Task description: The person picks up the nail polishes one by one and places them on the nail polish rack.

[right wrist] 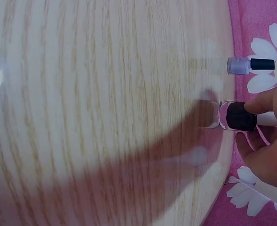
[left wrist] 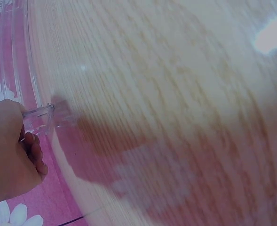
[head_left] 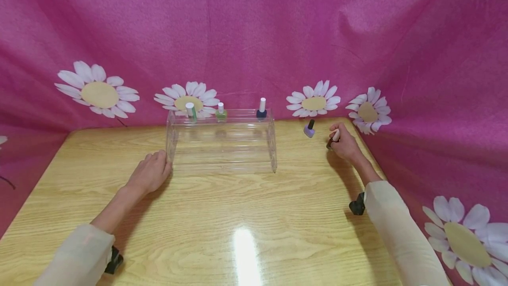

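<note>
My right hand (head_left: 346, 144) pinches a dark nail polish bottle (right wrist: 241, 116) with a white cap, close over the tabletop at the right. A lilac nail polish bottle (head_left: 309, 130) with a black cap stands just left of that hand. At the middle is a clear tiered display rack (head_left: 222, 167). My left hand (head_left: 150, 172) grips its left side, fingers curled at the edge in the left wrist view. Along the rack's top tier stand a green bottle (head_left: 192, 113), a light green bottle (head_left: 221, 114) and a dark blue bottle (head_left: 261, 113), all white-capped.
The wooden table (head_left: 206, 224) reflects a bright light near its front. A pink cloth (head_left: 254, 34) with daisies hangs behind and at both sides, right at the table's back edge. Black straps' mounts (head_left: 357, 204) sit at both wrists.
</note>
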Available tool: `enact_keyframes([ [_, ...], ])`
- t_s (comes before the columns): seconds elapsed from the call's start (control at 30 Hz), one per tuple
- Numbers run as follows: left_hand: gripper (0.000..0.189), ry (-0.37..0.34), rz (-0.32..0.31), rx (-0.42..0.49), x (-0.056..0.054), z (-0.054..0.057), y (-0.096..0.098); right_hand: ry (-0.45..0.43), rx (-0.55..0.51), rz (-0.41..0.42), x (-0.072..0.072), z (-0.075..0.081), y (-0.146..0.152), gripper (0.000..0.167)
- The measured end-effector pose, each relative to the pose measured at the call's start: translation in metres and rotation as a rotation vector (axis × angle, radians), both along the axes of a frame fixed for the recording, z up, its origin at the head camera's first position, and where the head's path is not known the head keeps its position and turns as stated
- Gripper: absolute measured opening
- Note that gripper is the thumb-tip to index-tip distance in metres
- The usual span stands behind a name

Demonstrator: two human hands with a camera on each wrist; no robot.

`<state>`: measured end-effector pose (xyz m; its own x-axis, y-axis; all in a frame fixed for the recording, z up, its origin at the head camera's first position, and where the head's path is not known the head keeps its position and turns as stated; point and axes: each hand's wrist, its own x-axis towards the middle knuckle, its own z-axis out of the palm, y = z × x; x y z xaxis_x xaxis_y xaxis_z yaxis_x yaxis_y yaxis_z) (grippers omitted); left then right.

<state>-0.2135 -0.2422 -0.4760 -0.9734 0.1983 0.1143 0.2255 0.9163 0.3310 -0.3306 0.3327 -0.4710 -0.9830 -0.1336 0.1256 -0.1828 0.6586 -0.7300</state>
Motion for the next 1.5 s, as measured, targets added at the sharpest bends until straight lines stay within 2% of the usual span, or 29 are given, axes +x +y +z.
enact_keyframes([
  [0.2, 0.017, 0.007, 0.005, -0.005, -0.001, 0.000, -0.001, 0.010, 0.009, 0.008, 0.002, 0.000, -0.002, 0.041],
  [0.43, 0.018, -0.011, 0.007, -0.006, 0.000, 0.003, 0.000, -0.040, -0.008, 0.011, 0.002, -0.006, -0.001, 0.038],
  [0.57, 0.018, -0.024, 0.007, -0.005, 0.001, 0.004, 0.001, -0.057, -0.044, 0.007, 0.004, -0.003, -0.003, 0.034],
  [0.77, 0.017, -0.018, 0.010, -0.005, 0.001, 0.006, 0.001, -0.095, -0.141, 0.011, 0.006, 0.013, -0.021, 0.044],
  [0.9, 0.016, -0.015, 0.006, 0.008, 0.002, 0.005, 0.001, -0.106, -0.267, 0.024, 0.006, 0.022, -0.033, 0.046],
  [1.13, 0.017, -0.030, 0.009, 0.008, 0.003, 0.002, 0.002, -0.089, -0.437, 0.132, 0.006, 0.039, -0.062, 0.047],
  [1.33, 0.017, -0.020, 0.000, 0.008, 0.003, 0.002, 0.002, -0.059, -0.484, 0.225, 0.009, 0.059, -0.093, 0.047],
  [1.5, 0.017, -0.027, -0.004, 0.007, 0.002, 0.005, 0.002, -0.047, -0.443, 0.261, 0.012, 0.075, -0.124, 0.049],
])
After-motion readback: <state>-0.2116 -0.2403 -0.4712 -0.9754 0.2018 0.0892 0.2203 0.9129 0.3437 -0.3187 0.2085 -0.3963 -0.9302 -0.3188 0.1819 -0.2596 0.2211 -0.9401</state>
